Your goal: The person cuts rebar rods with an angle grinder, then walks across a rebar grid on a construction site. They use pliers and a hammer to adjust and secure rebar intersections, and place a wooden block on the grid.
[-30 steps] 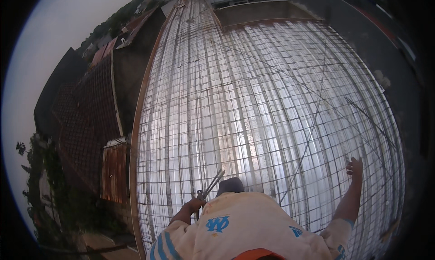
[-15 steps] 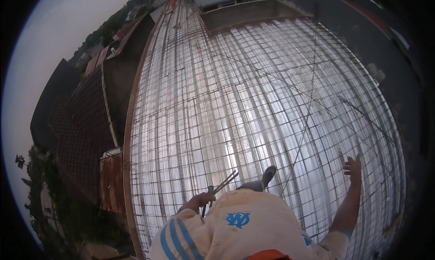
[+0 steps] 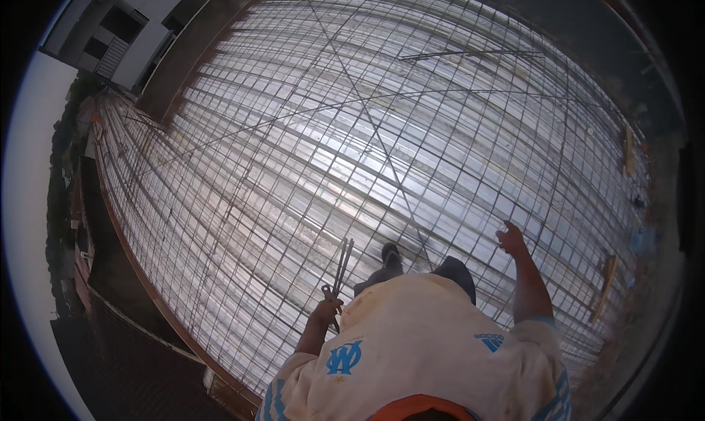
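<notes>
In my left hand (image 3: 327,311) is a bundle of slim dark metal bars (image 3: 344,265), one piece having a ring-like end; their exact kind is too small to tell. The fingers are closed around them, and the bars point up and forward beside my body. My right hand (image 3: 512,240) is held out to the right above the steel bar mesh (image 3: 455,193), with nothing visible in it and its fingers apart. Below both hands, the mesh lies over shiny ribbed metal decking (image 3: 345,190).
My shoe (image 3: 391,253) is on the mesh. Loose long bars (image 3: 470,53) lie across it at the far right. A wooden strip (image 3: 604,289) is near the right edge. A low wall (image 3: 198,50) and a white building (image 3: 121,32) stand far left; a roof edge (image 3: 139,274) drops off left.
My view and body have turned to the right, so the building now shows at far left. The bars in my left hand point more upright. My right hand has drawn inward.
</notes>
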`<state>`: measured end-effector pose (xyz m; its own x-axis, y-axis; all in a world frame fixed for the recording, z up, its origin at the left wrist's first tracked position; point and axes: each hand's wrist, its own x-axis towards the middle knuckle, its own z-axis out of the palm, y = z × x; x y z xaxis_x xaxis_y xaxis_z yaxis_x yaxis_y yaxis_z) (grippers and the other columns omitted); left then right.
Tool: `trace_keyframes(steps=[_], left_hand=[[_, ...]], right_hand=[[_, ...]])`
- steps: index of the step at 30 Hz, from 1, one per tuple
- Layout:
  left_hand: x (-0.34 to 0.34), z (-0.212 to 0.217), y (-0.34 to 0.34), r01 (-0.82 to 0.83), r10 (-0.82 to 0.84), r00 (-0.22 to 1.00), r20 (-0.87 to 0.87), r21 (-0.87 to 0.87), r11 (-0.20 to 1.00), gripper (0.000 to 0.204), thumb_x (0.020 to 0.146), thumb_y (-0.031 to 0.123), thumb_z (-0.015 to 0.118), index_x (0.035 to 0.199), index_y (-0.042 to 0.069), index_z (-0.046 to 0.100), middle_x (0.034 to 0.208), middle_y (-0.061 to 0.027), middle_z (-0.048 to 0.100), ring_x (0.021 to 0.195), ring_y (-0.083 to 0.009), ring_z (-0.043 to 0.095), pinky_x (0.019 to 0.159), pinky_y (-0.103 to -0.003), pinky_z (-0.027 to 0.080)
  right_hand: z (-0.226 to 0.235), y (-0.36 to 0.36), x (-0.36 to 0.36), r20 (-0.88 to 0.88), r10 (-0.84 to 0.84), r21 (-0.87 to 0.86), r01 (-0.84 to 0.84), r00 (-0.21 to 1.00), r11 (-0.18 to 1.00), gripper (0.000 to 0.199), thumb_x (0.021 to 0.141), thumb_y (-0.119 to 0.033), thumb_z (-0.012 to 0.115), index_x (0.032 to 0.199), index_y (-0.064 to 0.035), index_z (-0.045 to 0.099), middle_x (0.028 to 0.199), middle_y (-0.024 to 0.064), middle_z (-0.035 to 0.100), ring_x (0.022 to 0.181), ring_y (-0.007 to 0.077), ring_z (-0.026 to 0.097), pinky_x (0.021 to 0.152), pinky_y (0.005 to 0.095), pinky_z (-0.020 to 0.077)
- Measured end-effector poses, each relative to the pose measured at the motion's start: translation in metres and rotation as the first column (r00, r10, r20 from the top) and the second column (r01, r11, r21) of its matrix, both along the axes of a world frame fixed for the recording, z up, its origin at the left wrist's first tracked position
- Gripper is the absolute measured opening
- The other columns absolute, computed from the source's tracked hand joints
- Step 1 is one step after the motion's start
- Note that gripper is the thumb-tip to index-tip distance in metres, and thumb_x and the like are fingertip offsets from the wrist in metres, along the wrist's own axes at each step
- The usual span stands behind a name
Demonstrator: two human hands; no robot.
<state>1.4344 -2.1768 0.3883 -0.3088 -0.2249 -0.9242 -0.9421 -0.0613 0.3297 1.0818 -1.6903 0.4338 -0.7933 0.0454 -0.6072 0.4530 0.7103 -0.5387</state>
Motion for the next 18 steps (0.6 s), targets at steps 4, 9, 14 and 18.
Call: trace_keyframes(steps=[4,9,14,18], left_hand=[[-0.095,0.022,-0.009,0.016,-0.018,1.000,0.022,0.068,0.998,0.026,0.074,0.028,0.063,0.077,0.003,0.054,0.053,-0.0022,0.043,0.040,-0.0130,0.040,0.035,-0.028,0.031],[-0.182,0.033,-0.008,0.095,-0.095,0.995,0.025,0.000,0.995,0.022,0.075,0.025,0.063,0.076,0.006,0.053,0.056,-0.0010,0.043,0.043,-0.0120,0.041,0.036,-0.027,0.032],[-0.268,0.030,0.018,0.154,-0.145,0.977,0.156,-0.048,0.987,0.025,0.074,0.026,0.063,0.078,0.003,0.056,0.060,-0.0037,0.049,0.046,-0.0144,0.045,0.036,-0.028,0.035],[-0.288,-0.006,0.028,0.660,-0.774,0.568,-0.280,-0.406,0.631,0.029,0.075,0.030,0.063,0.084,0.003,0.059,0.058,-0.0046,0.050,0.047,-0.0170,0.049,0.039,-0.032,0.040]], right_hand=[[-0.060,0.099,0.139,0.322,-0.359,0.142,0.330,0.876,0.933,0.056,0.074,-0.024,0.063,0.122,-0.0021,0.044,0.079,0.0120,0.059,0.053,0.0190,0.056,0.041,0.0320,0.0448],[-0.067,0.121,0.249,0.607,-0.278,0.004,0.347,0.744,0.938,0.020,0.083,-0.023,0.054,0.087,-0.0039,0.058,0.070,0.0122,0.058,0.064,0.0256,0.061,0.051,0.0428,0.0487],[-0.105,0.141,0.177,0.644,-0.199,-0.154,0.380,0.739,0.912,0.021,0.081,-0.021,0.058,0.093,-0.0038,0.057,0.073,0.0125,0.057,0.059,0.0254,0.058,0.049,0.0413,0.0478],[-0.113,0.156,-0.020,0.660,-0.477,0.049,0.601,0.580,0.798,0.026,0.081,-0.020,0.059,0.101,-0.0037,0.054,0.075,0.0110,0.057,0.056,0.0217,0.057,0.045,0.0382,0.0467]])
